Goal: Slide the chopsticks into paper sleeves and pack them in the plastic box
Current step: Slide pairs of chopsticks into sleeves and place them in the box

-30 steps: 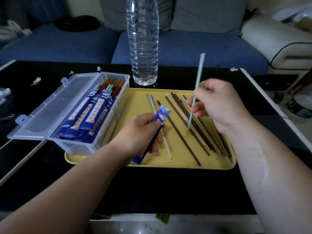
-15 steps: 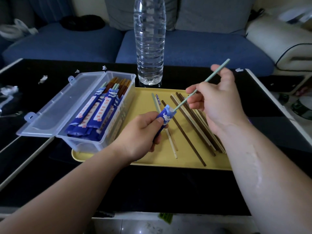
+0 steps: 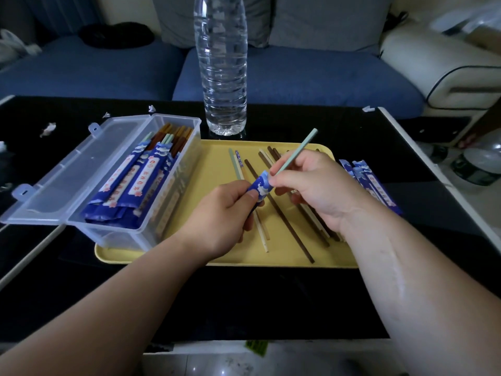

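My left hand (image 3: 219,218) grips a blue paper sleeve (image 3: 260,185) over the yellow tray (image 3: 217,161). My right hand (image 3: 311,191) pinches a light green chopstick (image 3: 298,150), whose lower end sits in the sleeve's mouth; its upper end points up and to the right. Several loose brown, beige and green chopsticks (image 3: 279,215) lie on the tray under my hands. The clear plastic box (image 3: 141,183) stands open on the tray's left end, holding several sleeved chopsticks (image 3: 132,183).
A tall clear water bottle (image 3: 222,63) stands behind the tray. A pile of blue paper sleeves (image 3: 371,183) lies at the tray's right edge. The box lid (image 3: 70,169) hangs open to the left over the black table (image 3: 271,302). Behind is a blue sofa.
My right hand brought the green chopstick down from upright, tilted it and pushed its tip into the sleeve's mouth. It now sits deeper, with my right fingers close to the sleeve.
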